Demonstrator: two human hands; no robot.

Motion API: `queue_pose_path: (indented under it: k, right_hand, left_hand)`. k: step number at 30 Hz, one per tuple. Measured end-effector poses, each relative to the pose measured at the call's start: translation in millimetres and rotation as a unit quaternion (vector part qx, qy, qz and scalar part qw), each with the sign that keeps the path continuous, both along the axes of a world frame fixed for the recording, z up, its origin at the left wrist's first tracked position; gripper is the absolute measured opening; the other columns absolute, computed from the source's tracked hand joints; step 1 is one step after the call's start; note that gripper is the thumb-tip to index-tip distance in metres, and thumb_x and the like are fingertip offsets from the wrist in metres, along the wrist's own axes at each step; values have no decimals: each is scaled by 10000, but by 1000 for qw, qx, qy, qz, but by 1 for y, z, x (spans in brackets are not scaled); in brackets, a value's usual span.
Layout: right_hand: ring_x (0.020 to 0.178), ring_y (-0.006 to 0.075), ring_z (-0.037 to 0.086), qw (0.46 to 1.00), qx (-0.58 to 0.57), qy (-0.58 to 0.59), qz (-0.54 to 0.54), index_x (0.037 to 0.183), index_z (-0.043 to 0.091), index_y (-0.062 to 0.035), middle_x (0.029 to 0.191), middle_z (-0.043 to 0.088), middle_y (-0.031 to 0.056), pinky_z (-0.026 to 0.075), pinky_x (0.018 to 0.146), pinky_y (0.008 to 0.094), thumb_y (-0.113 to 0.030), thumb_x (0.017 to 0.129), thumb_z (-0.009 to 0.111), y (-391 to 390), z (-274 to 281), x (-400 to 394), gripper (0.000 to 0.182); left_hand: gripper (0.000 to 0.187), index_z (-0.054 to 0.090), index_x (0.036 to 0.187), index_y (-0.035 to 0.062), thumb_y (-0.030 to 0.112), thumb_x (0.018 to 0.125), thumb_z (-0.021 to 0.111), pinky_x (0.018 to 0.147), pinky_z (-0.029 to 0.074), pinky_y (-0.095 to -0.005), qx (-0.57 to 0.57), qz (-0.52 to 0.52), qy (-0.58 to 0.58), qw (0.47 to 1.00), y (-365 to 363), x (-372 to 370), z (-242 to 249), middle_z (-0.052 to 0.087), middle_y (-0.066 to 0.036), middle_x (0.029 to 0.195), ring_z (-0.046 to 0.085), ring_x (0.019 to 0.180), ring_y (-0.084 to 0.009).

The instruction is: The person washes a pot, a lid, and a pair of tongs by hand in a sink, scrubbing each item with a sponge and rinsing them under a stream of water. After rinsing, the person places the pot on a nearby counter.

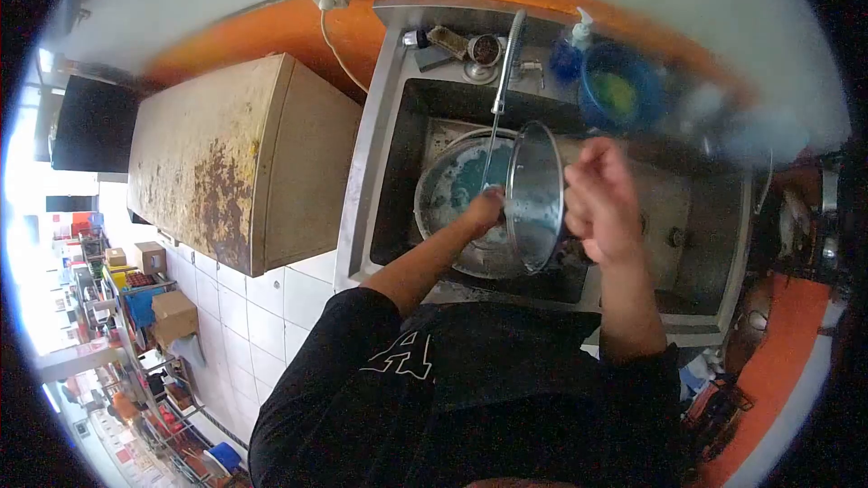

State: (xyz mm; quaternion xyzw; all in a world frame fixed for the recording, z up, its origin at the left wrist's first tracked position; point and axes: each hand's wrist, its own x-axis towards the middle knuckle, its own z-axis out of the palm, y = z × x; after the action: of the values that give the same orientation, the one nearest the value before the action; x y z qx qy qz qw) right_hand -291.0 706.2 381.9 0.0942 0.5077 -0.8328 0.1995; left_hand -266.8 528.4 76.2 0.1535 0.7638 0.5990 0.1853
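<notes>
A shiny metal bowl (537,217) is tilted up on its side over the left sink basin. My left hand (485,211) is closed at the bowl's left edge, beside the thin stream of water from the faucet (512,63). To the right of the bowl, my right hand (604,203) is raised with bent fingers close to the metal, smeared by motion. Beneath the bowl and my left hand sits a large round tub (443,190) with foamy, greenish water in it.
A blue basin (624,81) with something yellow-green inside and a pump bottle (579,41) stand behind the sink (362,172). Scrubbing items (448,41) lie by the faucet. A rusty white cabinet (226,163) stands at left; the second sink basin (696,235) is at right.
</notes>
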Motion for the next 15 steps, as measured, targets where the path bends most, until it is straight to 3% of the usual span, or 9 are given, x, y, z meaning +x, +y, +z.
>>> queue_pose_path:
  k: [2,3,5,6,8,10,12,13,15]
  right_hand:
    - [442,31,368,1000,29,8,10,1012,462,-155,674,456,-61,267,345,192,-102,885,606,-14,2,8,200]
    - [443,33,374,997,51,40,37,1016,463,-139,676,462,-54,279,350,194,-111,891,601,-21,-1,11,188]
    - [448,35,389,991,72,89,63,1011,469,-89,683,479,-35,314,367,199,-125,910,579,-27,-3,13,154]
    - [448,35,389,991,74,90,66,1011,469,-89,683,479,-35,314,367,199,-125,910,579,-25,-5,13,154]
    - [476,38,408,986,123,104,35,1030,480,-99,724,503,-32,321,374,201,-132,915,574,-18,-10,10,152]
    - [478,20,376,984,147,105,-7,1035,473,-110,744,478,-38,277,363,188,-95,917,557,-11,-14,6,145]
    - [480,3,345,979,169,102,-51,1039,467,-121,764,452,-45,232,353,176,-57,918,540,6,-30,0,155]
    - [496,28,386,959,246,123,-73,1063,486,-123,785,490,-42,268,370,180,-124,916,564,22,-49,-3,167]
    - [512,52,428,933,319,142,-91,1087,506,-125,805,528,-39,304,387,185,-190,913,588,41,-75,-3,203]
  left_hand:
    - [324,538,1152,34,291,990,423,673,506,-306,-85,160,-179,967,12,-13,36,616,-60,891,597,749,-166]
    - [324,538,1152,34,291,990,423,673,506,-306,-81,163,-180,967,15,-15,36,616,-60,891,597,749,-166]
    - [388,565,1155,30,346,994,407,713,516,-317,240,300,-172,907,19,-20,40,633,-70,963,613,791,-191]
    - [388,565,1155,30,346,994,407,713,516,-317,242,302,-170,906,19,-22,57,633,-70,963,613,791,-191]
    - [428,589,1130,36,396,991,403,752,528,-361,416,320,-356,774,16,-26,88,657,-108,942,630,813,-237]
    - [431,610,1069,42,425,972,437,804,520,-409,431,325,-334,773,4,-30,99,665,-134,948,633,865,-281]
    - [452,602,1068,45,459,952,462,861,500,-409,312,307,-423,794,-22,-35,124,653,-128,1001,618,918,-285]
    - [469,600,1065,39,475,938,483,866,486,-386,442,282,-412,745,-31,-33,102,646,-123,995,608,927,-269]
    - [446,600,1055,36,454,940,493,849,485,-380,431,334,-368,753,-37,-35,119,644,-120,979,606,913,-264]
